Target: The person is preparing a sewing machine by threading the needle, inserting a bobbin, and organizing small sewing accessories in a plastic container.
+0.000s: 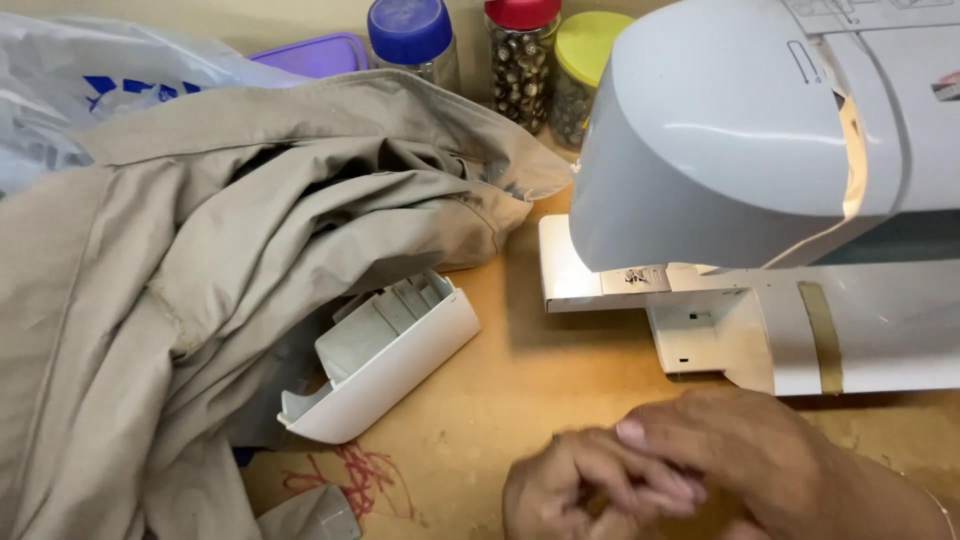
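My left hand (560, 495) and my right hand (745, 450) meet low at the front of the wooden table (520, 385). Their fingers are curled together and blurred, and the right fingertips lie over the left fingers. Whether anything small is pinched between them I cannot tell. Just behind the hands stands a white sewing machine (740, 150), with its flat bed (880, 330) reaching to the right. A beige garment (200, 270) is heaped on the left. A white plastic cover piece (390, 360) lies open side up at the garment's edge, left of the hands.
Jars of small buttons with a red lid (522, 55) and a yellow lid (585, 60) stand at the back, beside a blue-lidded jar (410, 35) and a purple-lidded box (315, 52). A plastic bag (70, 90) lies at the back left. Red thread scraps (350, 475) lie near the front.
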